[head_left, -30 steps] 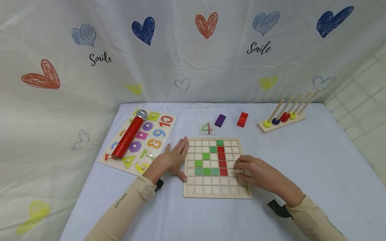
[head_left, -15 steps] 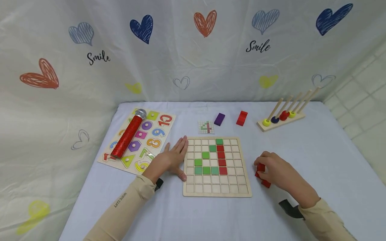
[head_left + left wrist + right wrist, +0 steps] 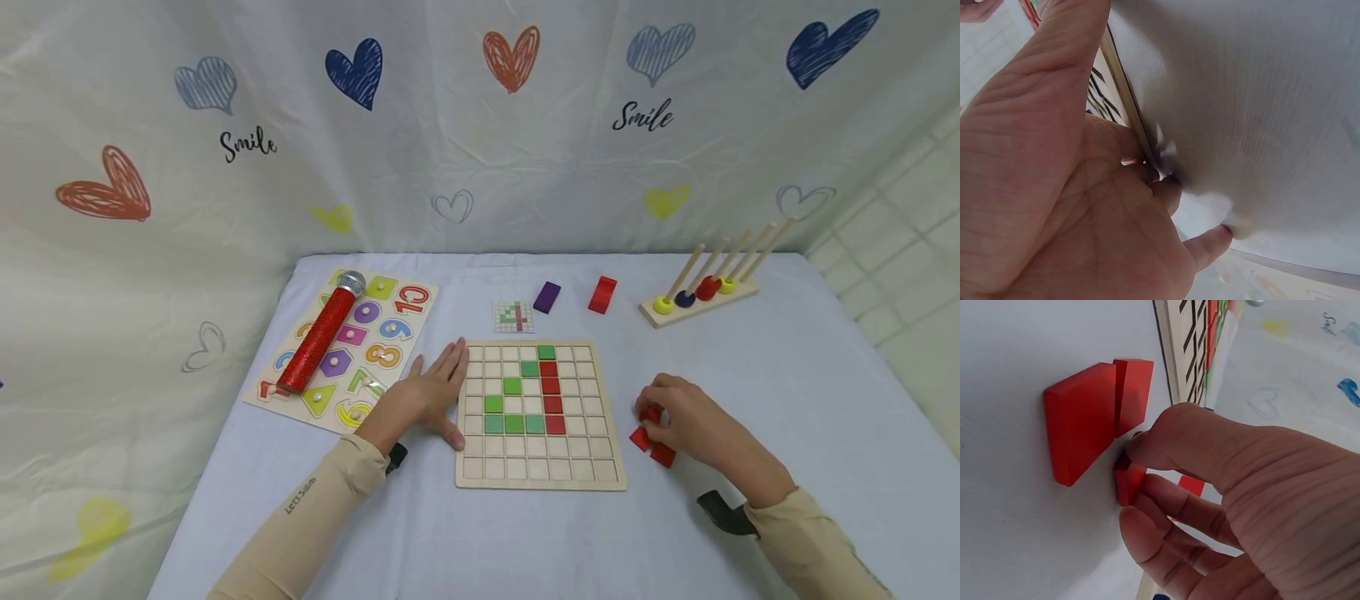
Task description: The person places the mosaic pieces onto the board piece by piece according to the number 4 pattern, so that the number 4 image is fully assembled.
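Observation:
A wooden grid board lies on the table, its green and red tiles forming a figure 4. My left hand rests along the board's left edge, fingers straight and thumb spread; the left wrist view shows fingertips at the board's rim. To the right of the board, my right hand pinches a red square tile between thumb and fingers, close over the cloth. Two more red tiles, one nearer and one beside it, lie flat next to the thumb.
Behind the board are a small pattern card, a purple block and a red piece. A peg stand with coloured beads stands back right. At left, a red microphone lies across a number puzzle board.
My right hand has left the board's right edge and moved right to the red tiles, where it now pinches one. Two tiles show more plainly beside it. The left hand stays put.

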The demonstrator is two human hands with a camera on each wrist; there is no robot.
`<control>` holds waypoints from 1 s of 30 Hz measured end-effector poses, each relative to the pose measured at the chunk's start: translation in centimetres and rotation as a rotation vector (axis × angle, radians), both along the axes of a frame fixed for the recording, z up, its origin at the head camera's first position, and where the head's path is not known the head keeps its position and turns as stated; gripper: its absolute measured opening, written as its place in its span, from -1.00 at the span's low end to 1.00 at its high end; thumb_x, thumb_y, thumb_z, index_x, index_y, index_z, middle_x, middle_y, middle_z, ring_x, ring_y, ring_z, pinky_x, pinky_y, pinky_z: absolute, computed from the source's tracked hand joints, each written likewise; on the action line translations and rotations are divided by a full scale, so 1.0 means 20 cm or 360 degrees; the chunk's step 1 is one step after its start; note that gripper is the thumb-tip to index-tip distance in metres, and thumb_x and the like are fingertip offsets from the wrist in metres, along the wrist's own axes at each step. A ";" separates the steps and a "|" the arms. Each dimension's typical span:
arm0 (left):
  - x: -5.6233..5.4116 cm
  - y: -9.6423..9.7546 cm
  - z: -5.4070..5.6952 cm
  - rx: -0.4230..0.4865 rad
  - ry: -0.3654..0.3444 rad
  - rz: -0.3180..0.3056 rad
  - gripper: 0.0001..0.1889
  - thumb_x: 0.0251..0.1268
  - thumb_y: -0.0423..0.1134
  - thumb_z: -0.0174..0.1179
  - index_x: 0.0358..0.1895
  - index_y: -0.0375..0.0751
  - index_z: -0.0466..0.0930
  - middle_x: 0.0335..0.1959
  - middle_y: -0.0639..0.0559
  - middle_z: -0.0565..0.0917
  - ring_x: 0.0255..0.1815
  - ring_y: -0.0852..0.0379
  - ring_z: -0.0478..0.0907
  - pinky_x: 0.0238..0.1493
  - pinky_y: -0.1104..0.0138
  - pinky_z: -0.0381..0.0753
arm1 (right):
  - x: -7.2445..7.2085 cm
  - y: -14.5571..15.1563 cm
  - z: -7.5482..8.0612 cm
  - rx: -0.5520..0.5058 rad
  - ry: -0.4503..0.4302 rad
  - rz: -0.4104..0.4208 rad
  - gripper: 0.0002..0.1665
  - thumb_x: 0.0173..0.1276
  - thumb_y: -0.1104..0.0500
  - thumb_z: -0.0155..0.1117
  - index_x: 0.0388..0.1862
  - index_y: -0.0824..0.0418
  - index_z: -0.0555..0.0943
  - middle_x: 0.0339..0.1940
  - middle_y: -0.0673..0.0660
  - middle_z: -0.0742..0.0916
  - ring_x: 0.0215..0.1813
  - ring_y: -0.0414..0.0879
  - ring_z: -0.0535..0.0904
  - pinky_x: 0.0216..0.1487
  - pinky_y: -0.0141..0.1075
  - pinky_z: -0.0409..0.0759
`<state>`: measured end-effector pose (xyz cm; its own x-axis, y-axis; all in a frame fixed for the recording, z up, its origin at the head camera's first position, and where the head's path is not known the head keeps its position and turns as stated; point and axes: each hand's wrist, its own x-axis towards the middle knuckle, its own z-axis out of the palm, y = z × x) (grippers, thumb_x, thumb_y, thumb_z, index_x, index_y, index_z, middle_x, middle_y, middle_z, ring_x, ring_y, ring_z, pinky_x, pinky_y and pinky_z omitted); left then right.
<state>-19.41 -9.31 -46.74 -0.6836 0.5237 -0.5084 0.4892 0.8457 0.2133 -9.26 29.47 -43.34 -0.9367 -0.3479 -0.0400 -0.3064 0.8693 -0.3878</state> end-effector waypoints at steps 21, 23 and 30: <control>0.03 0.00 0.06 0.0008 0.0014 -0.0008 0.63 -0.10 0.36 0.62 0.76 -0.29 -0.43 0.81 -0.17 -0.49 0.86 -0.11 -0.47 0.75 -0.35 -0.30 | 0.04 -0.30 0.07 -0.0109 0.0073 0.0350 -0.73 0.21 0.35 0.64 -0.27 0.02 0.76 -0.17 -0.06 0.66 -0.07 -0.15 0.55 -0.16 -0.40 0.74; 0.02 0.00 0.05 0.0007 0.0002 0.0003 0.63 -0.09 0.37 0.62 0.76 -0.27 -0.45 0.81 -0.16 -0.52 0.85 -0.09 -0.50 0.75 -0.34 -0.32 | 0.05 -0.34 0.05 -0.0140 0.0132 0.0428 -0.72 0.18 0.36 0.65 -0.27 0.04 0.76 -0.15 -0.05 0.67 -0.06 -0.15 0.56 -0.13 -0.39 0.77; -0.01 0.01 -0.01 -0.0024 -0.0004 0.0012 0.66 -0.12 0.39 0.61 0.76 -0.21 -0.51 0.79 -0.11 -0.58 0.83 -0.05 -0.59 0.75 -0.30 -0.42 | 0.06 -0.44 -0.02 -0.0203 0.0339 0.0633 -0.72 0.13 0.41 0.66 -0.30 0.10 0.77 -0.16 0.01 0.68 -0.08 -0.12 0.57 -0.12 -0.41 0.73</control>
<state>-19.55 -9.14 -47.01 -0.6862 0.5109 -0.5177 0.4826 0.8524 0.2016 -8.14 20.73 -43.72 -0.7123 -0.6712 0.2050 -0.6904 0.6178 -0.3764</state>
